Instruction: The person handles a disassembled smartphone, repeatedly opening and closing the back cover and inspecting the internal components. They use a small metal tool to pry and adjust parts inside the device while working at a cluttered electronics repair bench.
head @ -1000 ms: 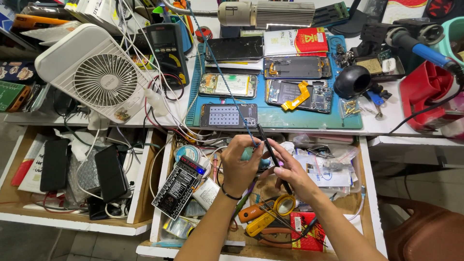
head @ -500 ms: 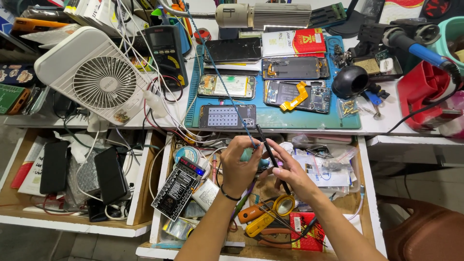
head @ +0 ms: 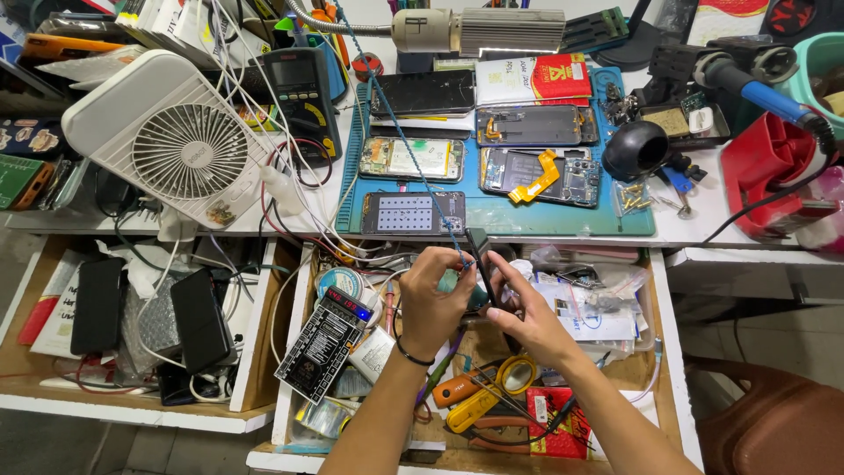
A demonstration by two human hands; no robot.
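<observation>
Both my hands meet above an open drawer (head: 661, 352) full of tools. My left hand (head: 432, 299), with a black band at the wrist, is closed around a small teal object (head: 452, 283); most of it is hidden by the fingers. My right hand (head: 527, 318) pinches a slim black tool (head: 480, 257) whose upper end points up toward the bench edge, right beside the teal object. Just above the hands a blue work mat (head: 563, 220) carries several opened phones, one with an orange flex cable (head: 538, 180).
A white fan (head: 180, 141) and a multimeter (head: 303, 92) sit at the left, with tangled wires beside them. A lamp head (head: 479, 28) hangs over the mat. A blue-handled iron (head: 756, 88) and a red holder (head: 769, 176) stand at the right. The left drawer holds black phones (head: 198, 321).
The hands stay in the same place over the drawer, with only small finger shifts around the teal object and the black tool.
</observation>
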